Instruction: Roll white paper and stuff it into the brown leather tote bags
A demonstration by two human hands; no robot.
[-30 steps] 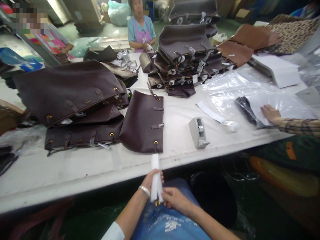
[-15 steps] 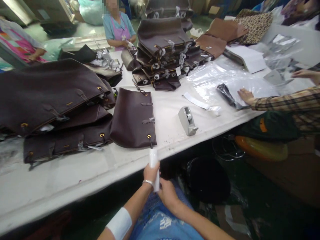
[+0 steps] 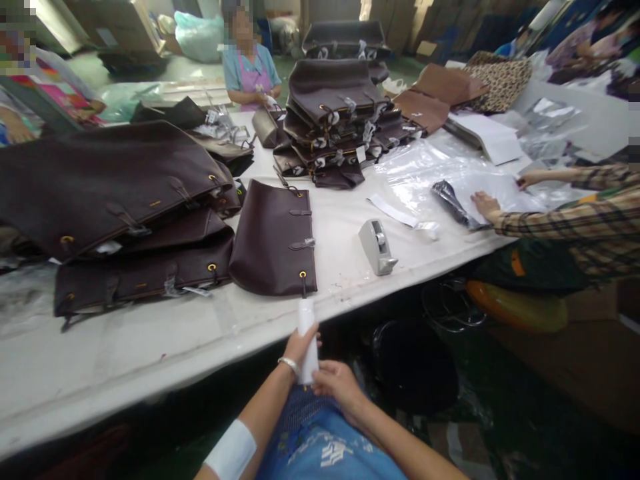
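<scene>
The white wrap, split at the bottom earlier, now looks closed.

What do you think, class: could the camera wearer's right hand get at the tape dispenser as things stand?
Probably yes: the tape dispenser stands near the table edge, and nothing visible bars the way. The right hand, at the lower end of the white strip, might need to leave it.
</scene>
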